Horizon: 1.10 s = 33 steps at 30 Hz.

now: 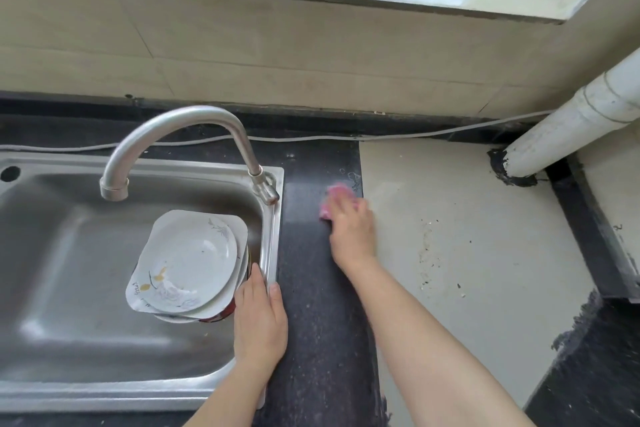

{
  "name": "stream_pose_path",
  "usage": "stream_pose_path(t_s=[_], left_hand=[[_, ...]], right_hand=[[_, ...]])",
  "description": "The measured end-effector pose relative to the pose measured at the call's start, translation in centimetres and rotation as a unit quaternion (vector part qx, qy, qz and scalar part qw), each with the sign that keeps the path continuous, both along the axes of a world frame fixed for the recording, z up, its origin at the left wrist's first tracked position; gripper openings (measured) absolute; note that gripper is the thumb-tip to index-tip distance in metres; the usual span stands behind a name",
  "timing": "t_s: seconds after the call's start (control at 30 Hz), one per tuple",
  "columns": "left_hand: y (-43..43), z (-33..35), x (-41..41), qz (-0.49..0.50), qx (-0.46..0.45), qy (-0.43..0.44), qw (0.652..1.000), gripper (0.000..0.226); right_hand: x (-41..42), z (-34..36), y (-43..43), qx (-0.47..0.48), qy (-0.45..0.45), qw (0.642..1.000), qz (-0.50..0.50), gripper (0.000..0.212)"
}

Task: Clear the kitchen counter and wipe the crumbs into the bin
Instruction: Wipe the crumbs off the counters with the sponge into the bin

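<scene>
Wiping step: my right hand (351, 229) fingers grip the pink cloth (328, 206) on the dark surface (311, 329). My left hand (261, 319) rests with relaxed fingers on the sink rim (273, 218). Next I should gather the crumbs (426, 246).

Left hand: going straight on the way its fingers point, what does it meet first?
Likely the tap base. The left hand rests on the sink rim, pointing along it; the rim between looks bare.

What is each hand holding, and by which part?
Right hand grips the pink cloth from above, covering its near side. Left hand holds nothing, resting on the sink rim.
</scene>
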<state>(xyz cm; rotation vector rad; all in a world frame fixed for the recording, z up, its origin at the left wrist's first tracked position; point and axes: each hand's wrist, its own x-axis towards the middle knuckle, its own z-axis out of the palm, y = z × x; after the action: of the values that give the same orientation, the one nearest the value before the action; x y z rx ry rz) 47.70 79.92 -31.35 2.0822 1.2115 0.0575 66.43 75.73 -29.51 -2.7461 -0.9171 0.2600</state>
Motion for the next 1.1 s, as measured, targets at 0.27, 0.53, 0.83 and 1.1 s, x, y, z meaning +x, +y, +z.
stream_pose_path(t_s=[0.27,0.53,0.83,1.1], left_hand=[[3.0,0.7,5.0,0.060,0.018,-0.022,0.998,0.052],[7.3,-0.3,12.1,0.141,0.059,-0.005,0.988,0.039],[7.2,-0.6,12.5,0.144,0.071,-0.006,0.987,0.039],[7.3,-0.4,12.5,0.130,0.063,0.010,0.989,0.038]], right_hand=[[3.0,2.1,2.0,0.147,0.025,0.988,-0.027,0.049],[6.0,-1.1,4.6,0.044,0.006,0.997,0.057,0.054],[6.5,0.2,7.9,0.073,0.028,0.990,0.121,0.050],[11.4,-0.8,1.0,0.016,-0.036,0.998,-0.045,0.058]])
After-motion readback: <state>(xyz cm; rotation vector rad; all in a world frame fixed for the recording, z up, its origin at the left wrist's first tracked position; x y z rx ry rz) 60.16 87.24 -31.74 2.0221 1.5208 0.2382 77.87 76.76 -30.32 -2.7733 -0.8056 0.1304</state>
